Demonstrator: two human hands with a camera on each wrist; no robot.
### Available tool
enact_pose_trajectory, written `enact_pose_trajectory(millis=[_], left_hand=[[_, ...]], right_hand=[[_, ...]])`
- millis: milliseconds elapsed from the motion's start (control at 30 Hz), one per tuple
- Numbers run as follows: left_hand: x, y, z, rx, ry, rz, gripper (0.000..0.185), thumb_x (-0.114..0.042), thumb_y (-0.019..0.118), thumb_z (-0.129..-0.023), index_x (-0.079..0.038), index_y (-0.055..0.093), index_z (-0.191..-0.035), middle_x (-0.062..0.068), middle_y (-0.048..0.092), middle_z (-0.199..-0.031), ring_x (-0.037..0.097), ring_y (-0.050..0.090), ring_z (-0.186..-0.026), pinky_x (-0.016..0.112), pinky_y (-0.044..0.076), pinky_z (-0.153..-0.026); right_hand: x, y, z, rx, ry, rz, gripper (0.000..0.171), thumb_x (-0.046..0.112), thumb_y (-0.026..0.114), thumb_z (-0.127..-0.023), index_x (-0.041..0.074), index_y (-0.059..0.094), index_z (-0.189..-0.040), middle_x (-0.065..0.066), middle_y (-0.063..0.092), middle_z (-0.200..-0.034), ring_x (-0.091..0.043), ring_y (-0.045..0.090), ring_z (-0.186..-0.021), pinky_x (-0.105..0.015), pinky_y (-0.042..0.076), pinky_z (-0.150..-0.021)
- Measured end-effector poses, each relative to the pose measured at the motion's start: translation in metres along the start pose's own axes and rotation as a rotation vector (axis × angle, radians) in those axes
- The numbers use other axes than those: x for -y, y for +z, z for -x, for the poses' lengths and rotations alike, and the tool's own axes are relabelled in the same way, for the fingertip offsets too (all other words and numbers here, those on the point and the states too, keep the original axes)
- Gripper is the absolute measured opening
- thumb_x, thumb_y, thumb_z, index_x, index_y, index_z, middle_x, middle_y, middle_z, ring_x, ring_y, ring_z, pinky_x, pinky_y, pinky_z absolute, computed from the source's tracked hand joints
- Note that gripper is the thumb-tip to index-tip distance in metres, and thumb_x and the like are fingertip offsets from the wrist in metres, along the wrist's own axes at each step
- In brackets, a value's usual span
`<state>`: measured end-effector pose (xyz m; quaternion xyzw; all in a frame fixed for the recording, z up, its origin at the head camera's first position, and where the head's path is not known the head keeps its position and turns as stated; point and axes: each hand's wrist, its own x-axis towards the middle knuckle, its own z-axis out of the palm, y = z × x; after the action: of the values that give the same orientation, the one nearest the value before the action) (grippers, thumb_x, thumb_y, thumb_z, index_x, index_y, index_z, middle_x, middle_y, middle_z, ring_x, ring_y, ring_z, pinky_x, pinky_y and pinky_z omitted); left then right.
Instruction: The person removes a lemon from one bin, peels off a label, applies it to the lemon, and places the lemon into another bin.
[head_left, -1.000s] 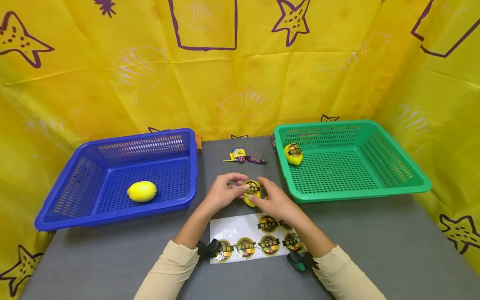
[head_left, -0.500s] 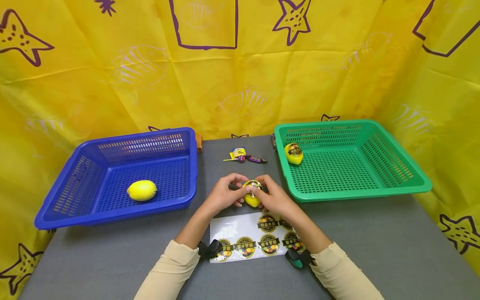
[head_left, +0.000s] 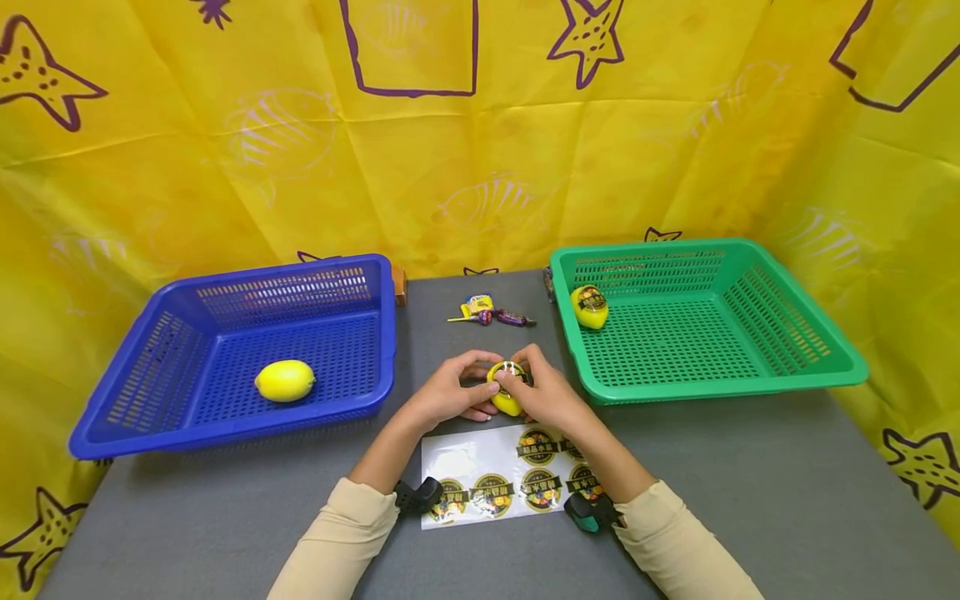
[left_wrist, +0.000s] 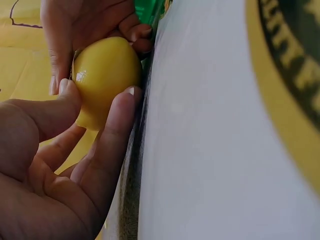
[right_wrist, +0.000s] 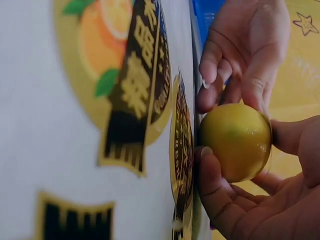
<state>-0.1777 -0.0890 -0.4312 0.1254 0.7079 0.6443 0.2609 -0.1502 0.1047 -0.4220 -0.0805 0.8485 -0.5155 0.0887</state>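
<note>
I hold a small yellow lemon [head_left: 506,392] between both hands, just above the grey tabletop [head_left: 750,483], in the gap between the 2 baskets and just beyond the sticker sheet. A round black-and-gold sticker [head_left: 510,372] sits on its upper side. My left hand [head_left: 448,392] grasps the lemon from the left, thumb on top and fingers curled beneath it; the left wrist view shows the thumb and 1 fingertip pressed against the glossy peel [left_wrist: 105,75]. My right hand [head_left: 551,396] grips it from the right, its fingertips on the sticker's edge, and in the right wrist view the thumb lies along the fruit's underside [right_wrist: 235,142].

Directly below my hands lies a white glossy sticker sheet [head_left: 457,458] carrying round fruit labels; my wrists hover over it. A black wrist camera [head_left: 418,496] and a teal wrist camera [head_left: 588,512] are strapped at my cream sleeves.

To the left stands a blue perforated plastic basket [head_left: 187,417] with 1 bare yellow lemon [head_left: 284,381] lying inside. To the right stands a green perforated plastic basket [head_left: 787,367] holding 1 labelled lemon [head_left: 589,307] in its far left corner. A few wrapped sweets [head_left: 491,312] lie on the table beyond my hands. A yellow cloth with purple starfish drawings [head_left: 480,150] hangs behind everything.
</note>
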Motion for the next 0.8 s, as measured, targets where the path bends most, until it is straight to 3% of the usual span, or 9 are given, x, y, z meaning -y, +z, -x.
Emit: enact_pose_trajectory(millis=[233, 800], left_hand=[[-0.002, 0.004, 0.0, -0.073, 0.024, -0.058, 0.041, 0.003, 0.064, -0.096, -0.004, 0.056, -0.135, 0.022, 0.063, -0.121, 0.027, 0.07, -0.073, 0.038, 0.06, -0.064], [-0.002, -0.001, -0.002, -0.074, 0.015, -0.064, 0.04, 0.006, 0.062, -0.095, -0.002, 0.056, -0.133, 0.024, 0.066, -0.118, 0.027, 0.071, -0.077, 0.039, 0.06, -0.066]], right_hand=[[0.0, 0.001, -0.001, -0.011, 0.016, -0.05, 0.018, 0.018, 0.058, -0.103, 0.007, 0.052, -0.116, -0.016, 0.061, -0.104, -0.024, 0.057, -0.057, -0.035, 0.052, -0.051], [-0.011, 0.002, -0.007, -0.053, 0.056, -0.333, 0.022, 0.005, 0.049, -0.105, -0.002, 0.058, -0.123, -0.022, 0.061, -0.107, -0.02, 0.052, -0.05, -0.027, 0.045, -0.043]])
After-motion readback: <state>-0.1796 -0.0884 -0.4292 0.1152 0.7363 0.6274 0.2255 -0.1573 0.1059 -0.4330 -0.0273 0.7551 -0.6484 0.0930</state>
